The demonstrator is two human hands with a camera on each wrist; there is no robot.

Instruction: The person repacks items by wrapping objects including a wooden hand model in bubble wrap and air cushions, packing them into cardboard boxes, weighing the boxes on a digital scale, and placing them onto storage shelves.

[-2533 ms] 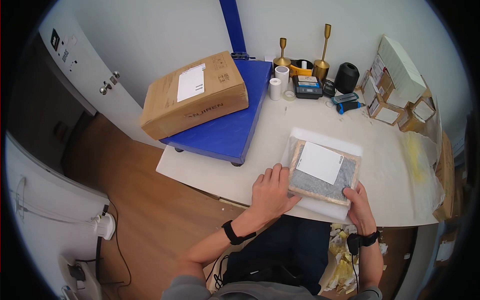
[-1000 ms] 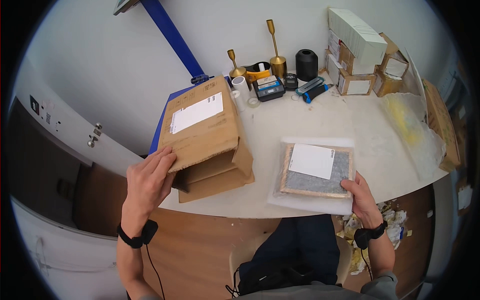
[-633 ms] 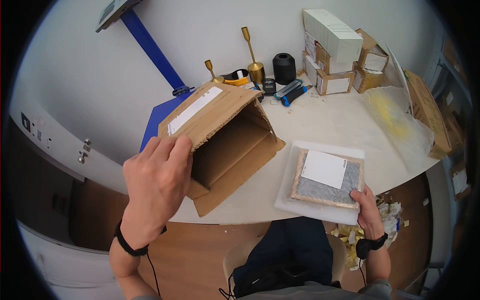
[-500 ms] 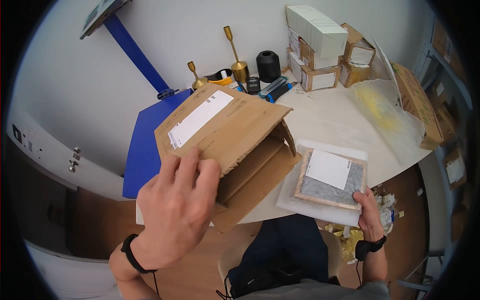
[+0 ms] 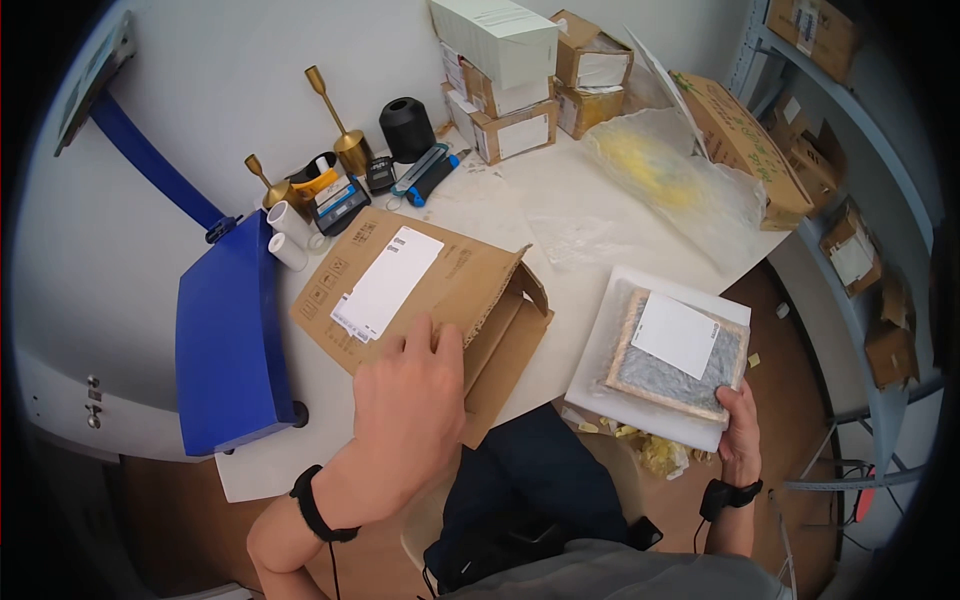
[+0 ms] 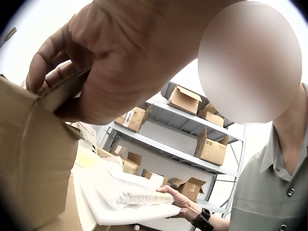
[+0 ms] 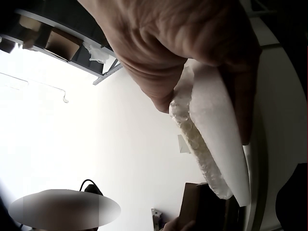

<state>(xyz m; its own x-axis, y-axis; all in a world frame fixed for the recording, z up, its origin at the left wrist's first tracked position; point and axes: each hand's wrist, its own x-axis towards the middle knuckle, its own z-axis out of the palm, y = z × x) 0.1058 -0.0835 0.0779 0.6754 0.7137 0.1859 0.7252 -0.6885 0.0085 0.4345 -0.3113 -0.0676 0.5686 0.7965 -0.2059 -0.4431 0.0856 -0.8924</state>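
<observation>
My left hand (image 5: 408,415) grips the top edge of a brown cardboard box (image 5: 475,262), thumb inside the opening in the left wrist view. The box bears a white label (image 5: 400,275); its open end faces the person and the right. My right hand (image 5: 740,425) pinches a flat rectangular piece (image 5: 660,372), grey with tan edges, wrapped in clear plastic with a white paper on top. A white foam sheet (image 5: 597,335) lies under it, held in the same grip. In the right wrist view the thumb and fingers clasp the foam (image 7: 214,106) and wrapped piece together.
A blue scale (image 5: 225,330) stands left of the box. Tape rolls, gold candlesticks (image 5: 350,150), a black cylinder (image 5: 407,130) and a blue-handled cutter (image 5: 435,180) line the back. Small boxes (image 5: 515,130) and plastic wrap (image 5: 670,190) sit farther right, near a shelf (image 5: 880,160).
My left hand has left the wrapped piece, taken hold of the box and brought it off the scale rightward, open end turned toward the person. The right hand keeps its grip. The view has swung right.
</observation>
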